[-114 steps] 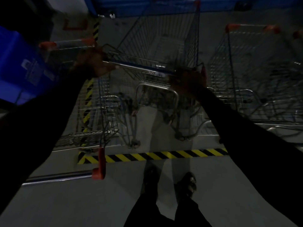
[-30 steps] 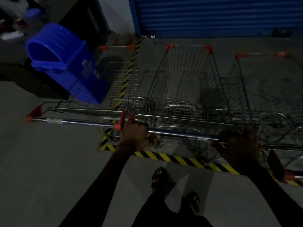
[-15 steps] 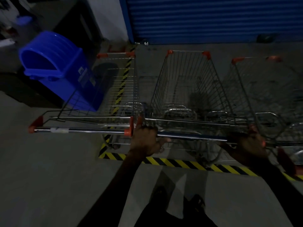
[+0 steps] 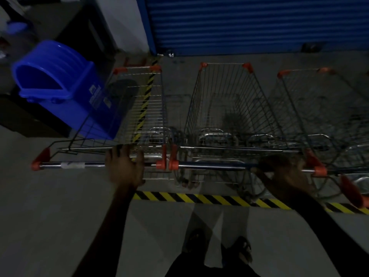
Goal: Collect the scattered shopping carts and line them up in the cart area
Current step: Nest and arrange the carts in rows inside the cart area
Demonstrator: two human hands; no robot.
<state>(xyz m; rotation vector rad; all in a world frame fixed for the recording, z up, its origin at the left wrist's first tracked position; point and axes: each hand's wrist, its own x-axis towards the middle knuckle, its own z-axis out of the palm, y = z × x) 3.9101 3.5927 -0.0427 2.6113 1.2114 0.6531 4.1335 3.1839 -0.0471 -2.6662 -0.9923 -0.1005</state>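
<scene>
Three wire shopping carts with orange corner caps stand side by side behind a yellow-black floor stripe [image 4: 199, 198]. My left hand [image 4: 124, 166] lies over the chrome handle of the left cart [image 4: 137, 108], its fingers reaching forward past the bar. At the right end of the blue handle bar of the middle cart [image 4: 225, 108], my right hand [image 4: 285, 173] grips the bar. The right cart [image 4: 323, 108] stands close beside it, and its handle end shows at the frame's right edge.
A blue plastic bin [image 4: 60, 86] stands against the left cart's left side. A blue roller shutter [image 4: 249, 23] closes the wall behind the carts. Another yellow-black stripe [image 4: 145, 100] runs under the left cart. My feet stand on grey concrete in front of the stripe.
My left hand has left the middle cart's handle and moved left onto the left cart's handle. My right hand keeps its hold. The middle cart stands level with its neighbours.
</scene>
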